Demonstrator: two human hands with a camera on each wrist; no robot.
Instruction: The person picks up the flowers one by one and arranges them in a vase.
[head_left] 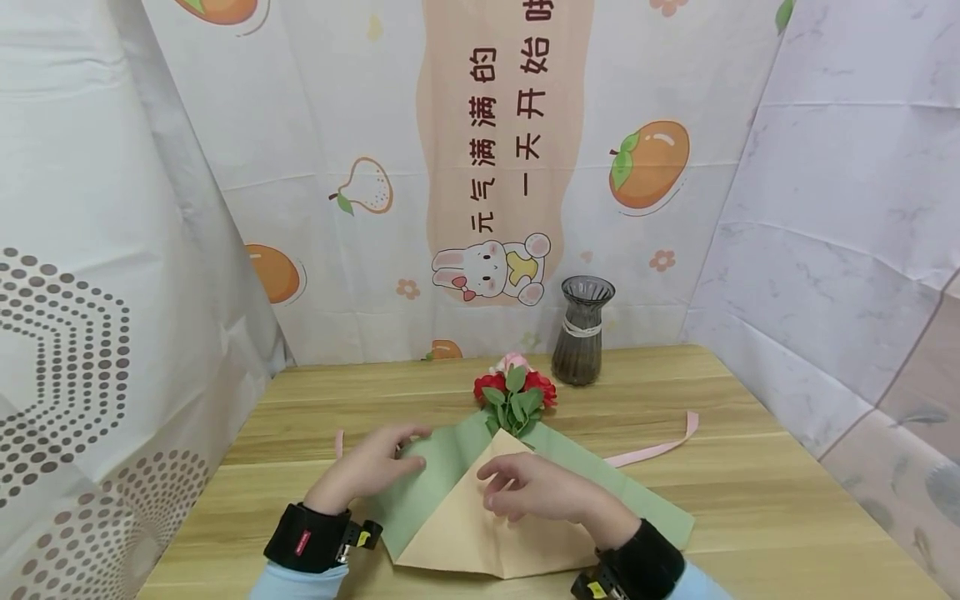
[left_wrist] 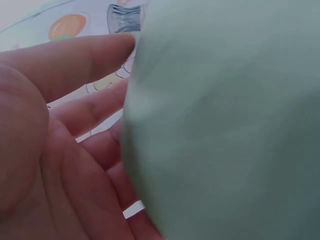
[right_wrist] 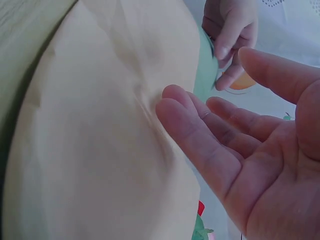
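A flower bouquet of red and pink blooms [head_left: 514,386] lies on the table, wrapped in green paper [head_left: 442,467] with a beige sheet [head_left: 465,533] folded over the front. My left hand [head_left: 375,467] is at the left side of the green paper, thumb and fingers apart. In the left wrist view, the green paper [left_wrist: 225,120] covers some of that hand's fingertips. Over the beige sheet is my right hand [head_left: 543,492], its fingers loosely bent with nothing between them. The right wrist view shows its fingertips [right_wrist: 172,107] close to a crease in the beige sheet [right_wrist: 100,125].
A grey ribbed glass vase [head_left: 577,342] with a pale tie round its neck stands at the back of the wooden table [head_left: 360,392]. A pink ribbon [head_left: 652,452] extends from under the wrap to the right. Printed cloths [head_left: 315,100] hang around the table.
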